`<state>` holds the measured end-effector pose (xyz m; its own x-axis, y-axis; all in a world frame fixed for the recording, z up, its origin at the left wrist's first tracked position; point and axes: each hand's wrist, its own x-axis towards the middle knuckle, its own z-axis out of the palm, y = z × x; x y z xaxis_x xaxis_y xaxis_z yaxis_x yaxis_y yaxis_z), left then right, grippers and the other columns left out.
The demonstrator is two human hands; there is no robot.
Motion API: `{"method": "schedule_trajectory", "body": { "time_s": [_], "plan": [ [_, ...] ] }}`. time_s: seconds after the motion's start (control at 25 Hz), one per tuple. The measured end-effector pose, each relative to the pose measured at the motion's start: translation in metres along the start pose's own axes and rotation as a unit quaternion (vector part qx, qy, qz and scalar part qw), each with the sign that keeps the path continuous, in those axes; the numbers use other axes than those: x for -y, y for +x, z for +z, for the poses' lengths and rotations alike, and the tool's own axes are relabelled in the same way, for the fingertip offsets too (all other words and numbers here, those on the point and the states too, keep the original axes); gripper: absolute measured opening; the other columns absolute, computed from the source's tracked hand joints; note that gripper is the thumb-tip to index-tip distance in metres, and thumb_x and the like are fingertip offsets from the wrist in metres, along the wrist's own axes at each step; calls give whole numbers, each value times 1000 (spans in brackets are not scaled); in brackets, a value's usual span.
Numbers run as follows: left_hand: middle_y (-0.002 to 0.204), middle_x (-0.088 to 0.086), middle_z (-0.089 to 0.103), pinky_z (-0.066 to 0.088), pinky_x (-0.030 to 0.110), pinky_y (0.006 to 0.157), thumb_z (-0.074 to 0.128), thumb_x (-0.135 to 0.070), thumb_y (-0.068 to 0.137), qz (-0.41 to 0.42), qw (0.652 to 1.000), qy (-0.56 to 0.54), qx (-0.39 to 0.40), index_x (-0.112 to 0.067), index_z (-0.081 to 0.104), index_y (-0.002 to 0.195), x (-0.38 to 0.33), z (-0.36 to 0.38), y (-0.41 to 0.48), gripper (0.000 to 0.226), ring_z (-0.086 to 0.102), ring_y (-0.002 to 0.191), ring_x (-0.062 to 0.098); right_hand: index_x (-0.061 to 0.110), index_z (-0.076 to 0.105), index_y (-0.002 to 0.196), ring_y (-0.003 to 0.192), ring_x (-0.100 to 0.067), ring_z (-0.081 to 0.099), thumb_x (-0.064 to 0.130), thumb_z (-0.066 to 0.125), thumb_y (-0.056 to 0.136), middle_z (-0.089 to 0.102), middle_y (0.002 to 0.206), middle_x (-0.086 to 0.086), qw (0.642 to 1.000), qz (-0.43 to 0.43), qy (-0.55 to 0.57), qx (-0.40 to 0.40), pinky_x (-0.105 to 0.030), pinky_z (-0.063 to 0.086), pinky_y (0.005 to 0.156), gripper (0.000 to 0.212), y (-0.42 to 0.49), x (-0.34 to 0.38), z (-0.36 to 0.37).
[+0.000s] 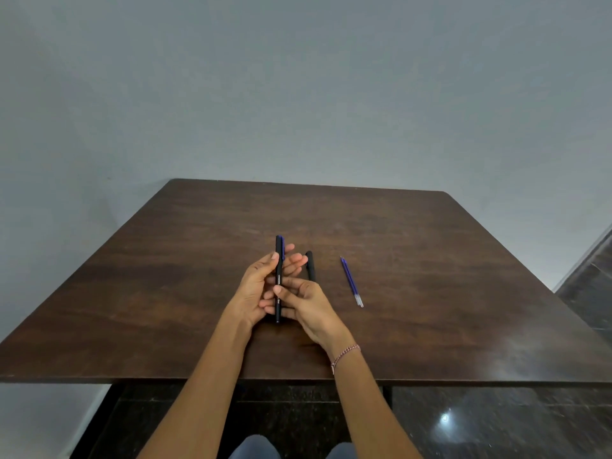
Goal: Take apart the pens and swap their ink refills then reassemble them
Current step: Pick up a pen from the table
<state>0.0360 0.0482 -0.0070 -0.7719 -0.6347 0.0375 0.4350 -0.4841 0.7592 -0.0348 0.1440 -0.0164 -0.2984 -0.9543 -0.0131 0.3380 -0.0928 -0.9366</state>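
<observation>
A black pen with a blue clip (279,263) is held lengthwise above the middle of the dark wooden table (165,260). My left hand (256,289) grips its upper half with thumb and fingers. My right hand (306,306) pinches its lower half near the tip end. A second black pen barrel (310,265) lies on the table just right of my hands, its near end hidden behind my right hand. A loose blue ink refill (351,282) lies further right, pointing away from me.
The table's near edge runs across below my forearms, with a dark polished floor (496,422) beneath. A grey wall (298,94) stands behind the far edge. My knees show at the bottom.
</observation>
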Motion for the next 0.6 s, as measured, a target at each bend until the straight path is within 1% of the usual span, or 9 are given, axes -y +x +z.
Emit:
{"method": "schedule_trajectory", "body": {
  "time_s": [0.08, 0.2, 0.36, 0.48, 0.56, 0.6],
  "plan": [
    [100, 13, 74, 58, 26, 76, 40, -14, 98, 10, 1000, -11, -13, -6, 61, 111, -1, -3, -1, 26, 70, 98, 22, 3, 63, 108, 70, -14, 71, 4, 52, 95, 70, 77, -6, 1000, 5, -11, 8, -23, 58, 68, 18, -2, 2, 0],
    [97, 5, 75, 59, 23, 66, 41, -17, 98, 17, 999, 23, -22, -10, 59, 105, -1, -5, -2, 20, 72, 80, 15, 5, 62, 106, 67, -12, 70, 4, 50, 96, 69, 75, -4, 999, 8, -29, 26, -21, 57, 65, 16, -5, 4, 0],
    [87, 4, 75, 57, 23, 66, 39, -18, 99, 40, 997, 69, -22, -10, 55, 99, 0, -5, -3, 18, 67, 60, 9, 3, 60, 108, 67, -12, 70, 5, 49, 96, 68, 75, -5, 998, 7, -47, 38, -22, 57, 66, 17, -6, 5, 0],
    [88, 4, 75, 58, 23, 65, 38, -18, 100, 59, 997, 52, -26, -10, 55, 98, 0, -3, -4, 18, 60, 49, 6, 5, 61, 108, 67, -13, 70, 6, 49, 96, 69, 74, -3, 997, 5, -56, 44, -22, 58, 67, 16, -6, 5, 1],
    [93, 4, 75, 58, 24, 62, 41, -19, 99, 67, 997, 31, -29, -11, 56, 97, -2, -2, -5, 17, 58, 46, 6, 5, 61, 108, 68, -13, 71, 6, 49, 96, 70, 74, -3, 997, 6, -60, 52, -23, 58, 67, 17, -8, 5, 2],
    [94, 4, 75, 58, 25, 61, 44, -21, 97, 64, 997, 22, -28, -12, 57, 98, -3, -2, -5, 16, 61, 49, 7, 5, 61, 108, 69, -13, 71, 6, 49, 96, 70, 74, -3, 997, 6, -59, 55, -23, 58, 67, 17, -8, 6, 2]
  ]
}}
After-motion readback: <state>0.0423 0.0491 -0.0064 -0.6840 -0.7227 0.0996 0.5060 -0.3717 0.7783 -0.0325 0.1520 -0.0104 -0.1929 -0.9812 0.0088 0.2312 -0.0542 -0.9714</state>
